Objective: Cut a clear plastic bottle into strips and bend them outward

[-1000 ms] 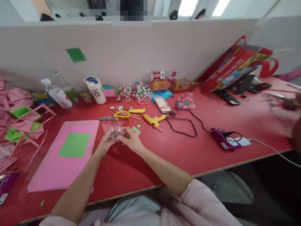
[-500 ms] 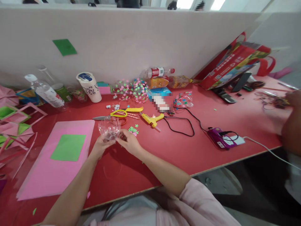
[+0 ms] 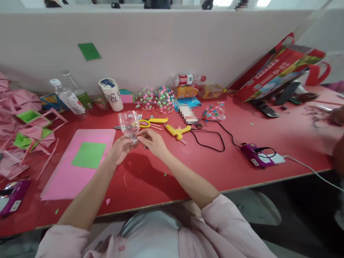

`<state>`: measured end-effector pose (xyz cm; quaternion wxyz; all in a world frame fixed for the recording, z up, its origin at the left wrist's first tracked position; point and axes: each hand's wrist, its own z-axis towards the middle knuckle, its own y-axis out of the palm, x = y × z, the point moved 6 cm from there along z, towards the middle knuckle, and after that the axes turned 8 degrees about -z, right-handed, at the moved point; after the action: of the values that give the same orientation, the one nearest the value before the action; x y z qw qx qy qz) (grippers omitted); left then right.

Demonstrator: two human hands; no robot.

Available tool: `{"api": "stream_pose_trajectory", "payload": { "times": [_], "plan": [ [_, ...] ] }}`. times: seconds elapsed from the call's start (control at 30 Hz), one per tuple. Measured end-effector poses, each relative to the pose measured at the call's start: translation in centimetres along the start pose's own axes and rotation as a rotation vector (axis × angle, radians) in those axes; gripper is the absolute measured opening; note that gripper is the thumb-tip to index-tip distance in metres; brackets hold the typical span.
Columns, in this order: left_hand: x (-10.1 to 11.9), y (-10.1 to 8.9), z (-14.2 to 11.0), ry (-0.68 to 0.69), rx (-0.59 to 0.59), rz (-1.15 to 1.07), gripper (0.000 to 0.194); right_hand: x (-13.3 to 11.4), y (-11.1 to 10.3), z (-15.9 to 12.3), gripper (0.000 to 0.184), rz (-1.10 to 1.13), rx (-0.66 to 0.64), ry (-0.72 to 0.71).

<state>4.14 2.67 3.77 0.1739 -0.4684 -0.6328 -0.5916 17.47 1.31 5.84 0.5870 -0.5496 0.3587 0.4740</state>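
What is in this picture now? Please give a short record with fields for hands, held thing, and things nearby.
left hand: grips the clear plastic cup from below
right hand: fingers at the cup's base
cup: upright, raised above the red table
behind cup: yellow scissors, yellow glue gun
left of hands: pink sheet with green paper on it

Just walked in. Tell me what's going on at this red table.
A person in a pink top holds a clear plastic cut-off bottle piece above the red table, the left hand gripping it from below and the right hand at its base. Behind it lie yellow-handled scissors and a yellow glue gun with a black cord. A pink paper sheet with a green square on it lies to the left. Star confetti is heaped near the wall.
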Motion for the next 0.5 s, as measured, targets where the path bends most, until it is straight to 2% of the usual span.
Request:
{"api": "stream_pose_trajectory", "payload": {
  "times": [0.17,0.27,0.5],
  "plan": [
    [-1.6,-0.7,0.7,-0.009,0.032,-0.062,0.029,1.3,0.1,-0.5,0.010,-0.072,0.139,-0.040],
    [-2.7,-1.8,0.7,-0.002,0.050,-0.116,0.027,2.1,0.3,-1.1,0.010,-0.097,0.162,-0.059],
    [-3.5,-2.3,0.8,-0.077,0.031,-0.189,0.014,1.2,-0.4,-1.6,0.010,-0.149,0.213,-0.110]
  ]
}}
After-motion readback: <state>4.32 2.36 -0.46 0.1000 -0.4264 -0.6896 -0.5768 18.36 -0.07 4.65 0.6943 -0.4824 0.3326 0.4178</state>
